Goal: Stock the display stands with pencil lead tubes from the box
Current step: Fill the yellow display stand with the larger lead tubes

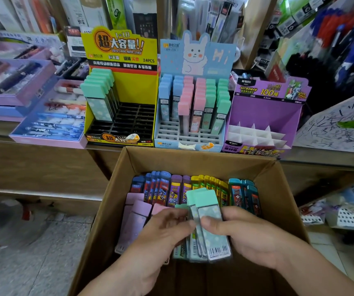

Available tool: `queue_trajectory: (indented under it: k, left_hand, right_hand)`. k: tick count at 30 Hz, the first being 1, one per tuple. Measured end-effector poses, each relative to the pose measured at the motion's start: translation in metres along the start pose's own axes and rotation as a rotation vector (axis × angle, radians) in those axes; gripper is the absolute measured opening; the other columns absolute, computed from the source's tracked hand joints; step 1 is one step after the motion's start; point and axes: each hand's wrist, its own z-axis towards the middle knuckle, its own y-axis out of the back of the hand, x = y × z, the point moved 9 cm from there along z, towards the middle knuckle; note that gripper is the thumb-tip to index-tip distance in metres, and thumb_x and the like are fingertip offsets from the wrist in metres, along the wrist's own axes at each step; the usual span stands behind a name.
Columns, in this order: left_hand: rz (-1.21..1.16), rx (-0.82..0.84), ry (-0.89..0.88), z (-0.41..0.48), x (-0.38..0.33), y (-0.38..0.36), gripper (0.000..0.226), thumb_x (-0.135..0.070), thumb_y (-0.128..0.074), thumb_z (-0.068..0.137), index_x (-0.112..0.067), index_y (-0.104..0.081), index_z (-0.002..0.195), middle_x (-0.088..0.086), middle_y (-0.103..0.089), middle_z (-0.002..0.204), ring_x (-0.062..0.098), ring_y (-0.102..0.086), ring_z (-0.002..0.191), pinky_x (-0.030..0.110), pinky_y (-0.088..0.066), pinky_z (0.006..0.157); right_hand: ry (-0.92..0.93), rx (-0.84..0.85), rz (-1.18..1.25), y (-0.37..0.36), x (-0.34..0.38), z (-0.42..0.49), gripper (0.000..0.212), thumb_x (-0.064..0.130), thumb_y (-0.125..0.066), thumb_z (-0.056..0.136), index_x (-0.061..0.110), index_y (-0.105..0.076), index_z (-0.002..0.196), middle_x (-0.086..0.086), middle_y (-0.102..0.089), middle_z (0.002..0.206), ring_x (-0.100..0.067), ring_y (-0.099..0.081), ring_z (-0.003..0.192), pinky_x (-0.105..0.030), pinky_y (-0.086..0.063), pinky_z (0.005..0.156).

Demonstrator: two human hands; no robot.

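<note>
Picking looks to be the step in hand: a small stack of green tubes [209,212] is held over the front of the box [116,184], just above the other tubes lying in it. The left hand [167,227] curls round the stack's left side. The right hand [246,233] pinches the top tube, thumb on its face.

Behind the box are three displays. The yellow stand [124,60], behind its left corner, holds one row of matching green tubes and many bare slots. The blue stand [197,52], straight behind the box, is mostly full. The purple stand [263,107], behind the right corner, shows only bare dividers.

The next move likely calls for carrying the green tubes over the box's back wall to the yellow stand and setting each one upright, cap up, in a slot beside the filled row.
</note>
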Motion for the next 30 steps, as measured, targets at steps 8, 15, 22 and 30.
queue_trajectory:
  k: [8,15,22,30]
  left_hand:
    - [-0.347,0.125,-0.094,-0.01,-0.025,-0.002,0.041,-0.029,-0.072,0.083,-0.019,-0.072,0.123,0.013,-0.075,0.121,0.031,-0.072,0.111,0.051,-0.058,0.095]
    - [-0.452,0.183,-0.227,-0.017,-0.052,0.02,0.033,-0.026,-0.077,0.086,-0.014,-0.074,0.116,0.023,-0.071,0.123,0.04,-0.069,0.113,0.057,-0.059,0.087]
    - [-0.47,0.135,-0.317,-0.016,-0.066,0.054,0.035,-0.021,-0.081,0.084,-0.013,-0.074,0.117,0.024,-0.071,0.123,0.042,-0.069,0.112,0.059,-0.057,0.089]
    - [-0.461,-0.022,-0.441,-0.014,-0.084,0.092,0.034,-0.027,-0.084,0.069,-0.021,-0.078,0.103,0.016,-0.077,0.113,0.034,-0.076,0.099,0.043,-0.063,0.072]
  right_hand:
    - [0.197,0.192,0.103,-0.054,0.055,-0.006,0.038,0.017,-0.059,0.097,0.012,-0.063,0.134,-0.012,-0.072,0.127,-0.028,-0.068,0.121,-0.045,-0.053,0.105]
    - [0.307,0.178,0.073,-0.086,0.082,0.007,0.034,0.022,-0.055,0.1,0.022,-0.061,0.134,-0.006,-0.073,0.127,-0.025,-0.068,0.121,-0.05,-0.048,0.11]
    - [0.43,0.067,-0.136,-0.097,0.105,0.016,0.026,0.031,-0.061,0.101,0.033,-0.07,0.125,-0.002,-0.07,0.13,-0.022,-0.068,0.119,-0.048,-0.05,0.108]
    - [0.572,0.014,-0.14,-0.096,0.147,0.021,0.028,0.006,-0.071,0.093,0.019,-0.071,0.118,-0.003,-0.078,0.113,-0.024,-0.075,0.104,-0.034,-0.062,0.08]
